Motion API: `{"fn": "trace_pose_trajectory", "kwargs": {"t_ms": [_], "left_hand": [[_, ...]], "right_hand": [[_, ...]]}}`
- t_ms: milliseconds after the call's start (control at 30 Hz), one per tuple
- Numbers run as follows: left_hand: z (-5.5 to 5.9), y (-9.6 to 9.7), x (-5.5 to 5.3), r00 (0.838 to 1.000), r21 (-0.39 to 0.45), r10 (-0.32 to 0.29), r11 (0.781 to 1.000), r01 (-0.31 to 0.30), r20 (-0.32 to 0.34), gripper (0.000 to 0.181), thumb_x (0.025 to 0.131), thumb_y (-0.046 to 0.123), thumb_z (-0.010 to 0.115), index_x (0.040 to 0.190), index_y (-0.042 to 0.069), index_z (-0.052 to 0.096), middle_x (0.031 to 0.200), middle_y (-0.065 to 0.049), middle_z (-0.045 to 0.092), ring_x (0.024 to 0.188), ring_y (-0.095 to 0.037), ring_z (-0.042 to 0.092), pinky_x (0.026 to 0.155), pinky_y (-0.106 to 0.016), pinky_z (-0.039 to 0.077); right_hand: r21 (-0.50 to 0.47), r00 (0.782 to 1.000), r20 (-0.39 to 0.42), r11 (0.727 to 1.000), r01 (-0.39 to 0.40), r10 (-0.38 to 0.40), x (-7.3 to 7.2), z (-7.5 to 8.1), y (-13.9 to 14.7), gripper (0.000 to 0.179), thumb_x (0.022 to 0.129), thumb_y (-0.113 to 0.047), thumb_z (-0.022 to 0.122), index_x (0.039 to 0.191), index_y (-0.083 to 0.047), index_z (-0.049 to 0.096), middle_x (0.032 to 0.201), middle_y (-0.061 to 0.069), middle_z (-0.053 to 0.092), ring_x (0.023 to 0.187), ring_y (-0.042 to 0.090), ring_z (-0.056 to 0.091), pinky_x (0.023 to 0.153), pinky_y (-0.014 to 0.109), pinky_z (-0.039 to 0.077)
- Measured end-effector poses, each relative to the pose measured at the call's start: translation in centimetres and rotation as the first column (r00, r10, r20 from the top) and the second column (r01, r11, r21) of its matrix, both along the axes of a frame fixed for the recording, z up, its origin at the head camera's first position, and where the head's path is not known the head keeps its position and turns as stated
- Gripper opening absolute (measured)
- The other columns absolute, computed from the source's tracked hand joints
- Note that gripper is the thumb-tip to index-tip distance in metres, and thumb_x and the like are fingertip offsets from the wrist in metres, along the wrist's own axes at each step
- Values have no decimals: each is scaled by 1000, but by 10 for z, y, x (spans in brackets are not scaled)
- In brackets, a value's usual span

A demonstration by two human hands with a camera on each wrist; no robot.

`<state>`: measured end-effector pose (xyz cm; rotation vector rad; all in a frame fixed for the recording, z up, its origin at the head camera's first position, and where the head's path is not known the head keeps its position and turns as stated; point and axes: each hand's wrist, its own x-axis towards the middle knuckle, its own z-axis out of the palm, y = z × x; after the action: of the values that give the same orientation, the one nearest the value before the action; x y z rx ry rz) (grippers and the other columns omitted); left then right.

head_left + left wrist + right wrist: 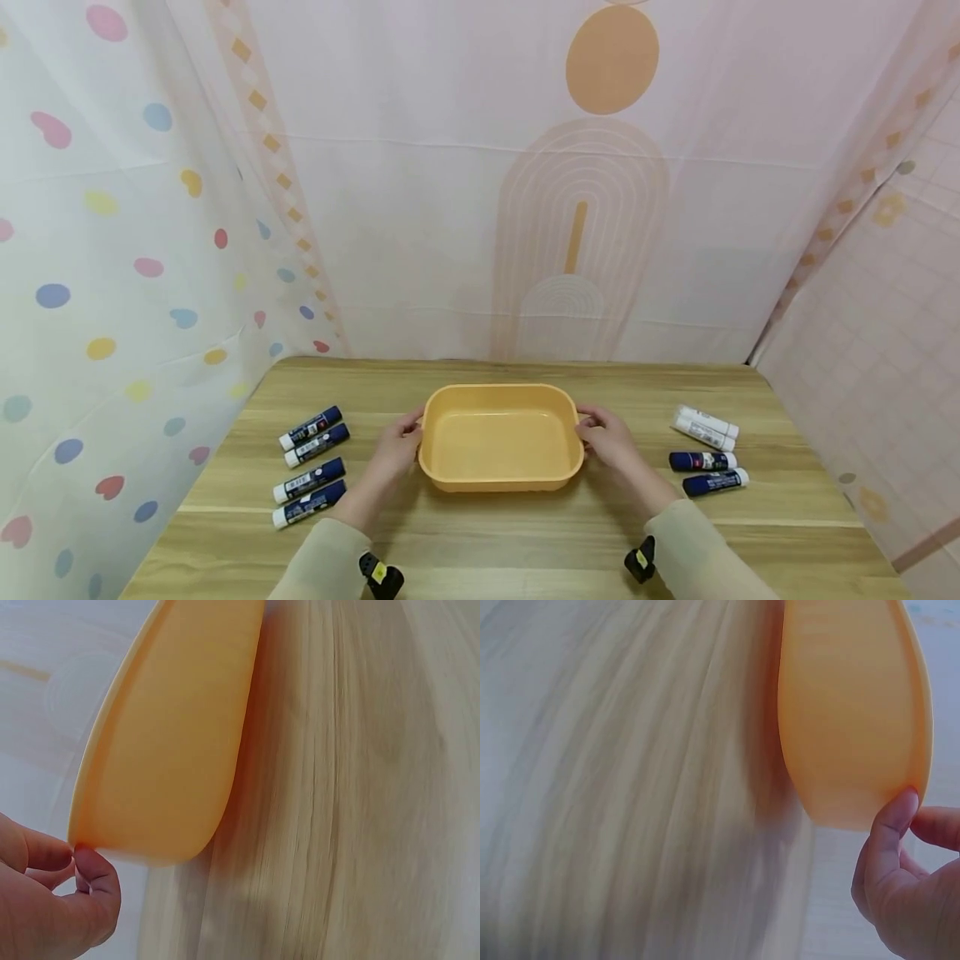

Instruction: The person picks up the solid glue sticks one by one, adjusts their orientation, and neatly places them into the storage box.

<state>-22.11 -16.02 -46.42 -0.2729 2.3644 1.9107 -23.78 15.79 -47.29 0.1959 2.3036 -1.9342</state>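
Tray [501, 442], yellow, centre stage at the wooden surface [495, 542], lifted or resting hard to tell. Pinched at one end by the left hand [396, 447], at the other by the right hand [609, 442], well apart! Out left, four white-ended blue tubes [308, 481], slanting; out right, two white tubes [703, 432] beyond two navy tubes [702, 462].

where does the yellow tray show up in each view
Head: yellow tray below centre, between the left hand and right hand.
Left wrist: upper left, left hand pinching its edge.
Right wrist: upper right, right hand pinching its edge.
Shared landmark: the wooden table, beneath it.
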Motion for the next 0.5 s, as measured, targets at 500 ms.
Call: {"fn": "trace_pose_trajectory", "kwargs": {"t_ms": [500], "left_hand": [[-7,37,-1,999,15,-38,999,38,-21,42,96,1,43,138,1,46,100,-12,48,79,-15,49,64,-23,48]], "right_hand": [[7,998,61,1000,-21,20,13,2,42,43,94,-3,50,137,2,43,100,7,48,72,14,52,61,25,48]]}}
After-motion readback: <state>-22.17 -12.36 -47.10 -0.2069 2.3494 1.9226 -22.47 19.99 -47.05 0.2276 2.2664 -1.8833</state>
